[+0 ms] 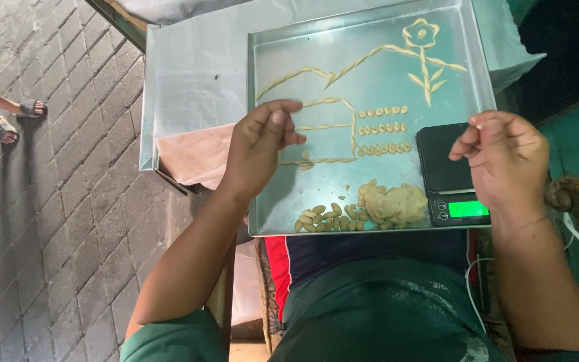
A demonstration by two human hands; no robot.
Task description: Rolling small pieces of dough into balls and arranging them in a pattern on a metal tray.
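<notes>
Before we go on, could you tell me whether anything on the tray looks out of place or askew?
One thing: the black digital scale sits over the metal tray's right rim, half on and half off. The dough strips form a tidy house and flower, and the small pieces lie inside the front edge. Nothing looks spilled.

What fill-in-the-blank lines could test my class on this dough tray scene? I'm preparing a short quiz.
1. The dough strips on the metal tray form a house and a ____.
2. The black scale sits at the tray's ____ edge, under the right hand.
3. The scale's lit display glows ____.
4. The left hand hovers over the ____ drawn in dough.

Missing words: flower; right; green; house
</notes>
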